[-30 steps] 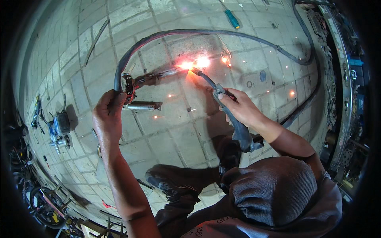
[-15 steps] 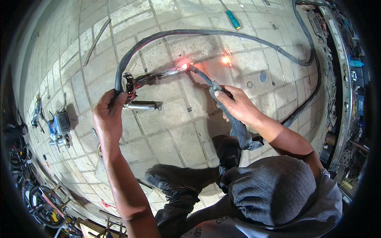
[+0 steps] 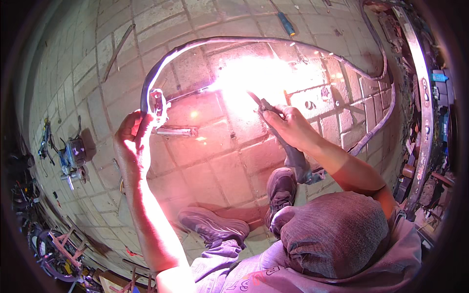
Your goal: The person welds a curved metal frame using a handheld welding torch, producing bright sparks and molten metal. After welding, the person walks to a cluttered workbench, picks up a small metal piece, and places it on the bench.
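My left hand (image 3: 131, 133) is closed around the end of a thick black cable (image 3: 205, 41), against a ring-shaped metal fitting (image 3: 157, 103). From the fitting a thin metal bar (image 3: 188, 94) reaches right, into a blinding white-pink glare (image 3: 259, 75). My right hand (image 3: 294, 128) grips a dark welding torch (image 3: 288, 149), its tip pointed at the glare. Light washes out the tip and the bar's far end, so their contact is hidden. Below the fitting, a short metal tube (image 3: 176, 132) lies on the paving.
Sparks scatter over the paved floor (image 3: 215, 161). A screwdriver (image 3: 287, 23) lies at the far side, a thin rod (image 3: 118, 52) at far left. A small motor-like part (image 3: 74, 151) rests at left. My shoes (image 3: 215, 225) are near; a metal rail (image 3: 421, 97) and clutter line the right.
A dull red glow at the bar's end has become a blinding arc with flying sparks. The right hand and torch have shifted only slightly; the left hand stays in place.
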{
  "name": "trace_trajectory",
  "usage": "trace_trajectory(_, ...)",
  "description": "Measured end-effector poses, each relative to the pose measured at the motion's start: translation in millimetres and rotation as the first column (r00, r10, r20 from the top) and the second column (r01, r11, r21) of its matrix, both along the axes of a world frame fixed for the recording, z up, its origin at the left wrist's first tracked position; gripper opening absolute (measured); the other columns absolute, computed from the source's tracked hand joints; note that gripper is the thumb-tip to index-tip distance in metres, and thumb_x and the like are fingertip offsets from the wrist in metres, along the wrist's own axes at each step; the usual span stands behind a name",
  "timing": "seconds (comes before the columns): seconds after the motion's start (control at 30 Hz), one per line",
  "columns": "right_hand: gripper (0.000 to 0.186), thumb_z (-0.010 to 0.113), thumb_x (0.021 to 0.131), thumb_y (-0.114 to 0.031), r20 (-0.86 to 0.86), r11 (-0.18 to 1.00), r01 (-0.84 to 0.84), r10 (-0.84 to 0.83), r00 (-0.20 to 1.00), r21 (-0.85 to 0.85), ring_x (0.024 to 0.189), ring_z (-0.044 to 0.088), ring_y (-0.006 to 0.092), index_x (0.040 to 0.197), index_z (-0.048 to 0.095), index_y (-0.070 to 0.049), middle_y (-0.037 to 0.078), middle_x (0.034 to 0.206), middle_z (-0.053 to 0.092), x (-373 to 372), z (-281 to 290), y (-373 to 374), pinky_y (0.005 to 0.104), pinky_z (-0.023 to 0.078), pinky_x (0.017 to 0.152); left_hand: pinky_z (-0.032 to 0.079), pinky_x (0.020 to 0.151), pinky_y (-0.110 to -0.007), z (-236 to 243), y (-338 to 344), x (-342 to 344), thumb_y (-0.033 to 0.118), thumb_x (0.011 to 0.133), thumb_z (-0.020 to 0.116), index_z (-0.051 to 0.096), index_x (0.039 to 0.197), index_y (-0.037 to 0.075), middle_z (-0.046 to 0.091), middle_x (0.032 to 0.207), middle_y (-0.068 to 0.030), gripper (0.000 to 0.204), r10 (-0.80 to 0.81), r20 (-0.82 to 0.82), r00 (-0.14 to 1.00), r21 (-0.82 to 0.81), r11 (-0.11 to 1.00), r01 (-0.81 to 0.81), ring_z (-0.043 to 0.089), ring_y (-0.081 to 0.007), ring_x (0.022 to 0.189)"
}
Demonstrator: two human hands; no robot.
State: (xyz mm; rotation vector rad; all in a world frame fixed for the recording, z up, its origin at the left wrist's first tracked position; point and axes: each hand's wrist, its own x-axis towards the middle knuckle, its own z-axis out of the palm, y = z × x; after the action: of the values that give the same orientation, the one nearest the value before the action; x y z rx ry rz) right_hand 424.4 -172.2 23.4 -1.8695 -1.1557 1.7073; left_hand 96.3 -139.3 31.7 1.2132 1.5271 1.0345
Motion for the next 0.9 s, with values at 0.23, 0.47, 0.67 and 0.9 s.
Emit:
trace_trajectory(0.23,0.038,0.054,0.093,-0.03,-0.046,0.993,0.003,0.002,0.999,0.12,0.048,0.051,0.0062,0.114,0.057,0.002,0.0,0.065,0.054,-1,1,-1,0.0214,0.042,0.041,0.048,0.077,-0.026,2,1,3,0.014,0.089,0.064,0.066,0.096,0.002,0.066,0.088,-0.0012,0.014,-0.014,-0.115,0.993,-0.006,1.0,0.013,0.062,-0.0103,0.081)
trace_trajectory(0.47,0.038,0.053,0.093,-0.031,-0.057,0.998,0.025,-0.028,0.998,-0.061,0.049,0.054,0.0104,0.115,0.054,-0.001,0.002,0.069,0.05,3,14,-9,0.0261,0.045,0.044,0.044,0.067,-0.024,6,-1,5,0.017,0.089,0.063,0.065,0.097,0.0,0.066,0.079,-0.0045,0.019,0.002,-0.287,0.958,0.04,0.999,0.01,0.055,-0.0092,0.072)
trace_trajectory(0.67,0.038,0.052,0.094,-0.03,-0.02,0.996,0.037,-0.039,0.999,-0.082,0.05,0.055,0.0119,0.121,0.054,-0.004,0.003,0.068,0.05,2,14,-9,0.0275,0.045,0.046,0.041,0.064,-0.021,12,0,8,0.017,0.087,0.065,0.066,0.097,-0.001,0.063,0.077,-0.0016,0.02,0.036,-0.319,0.947,0.002,0.999,-0.038,0.051,-0.0053,0.071)
trace_trajectory(0.9,0.037,0.052,0.094,-0.032,0.024,0.998,-0.014,0.015,1.0,-0.056,0.051,0.055,0.0131,0.117,0.055,-0.002,0.003,0.068,0.049,-1,13,-1,0.0293,0.045,0.048,0.045,0.075,-0.024,9,-1,4,0.016,0.089,0.063,0.065,0.1,-0.001,0.067,0.083,-0.0038,0.02,0.002,-0.276,0.961,-0.06,0.998,-0.02,0.059,-0.008,0.079)
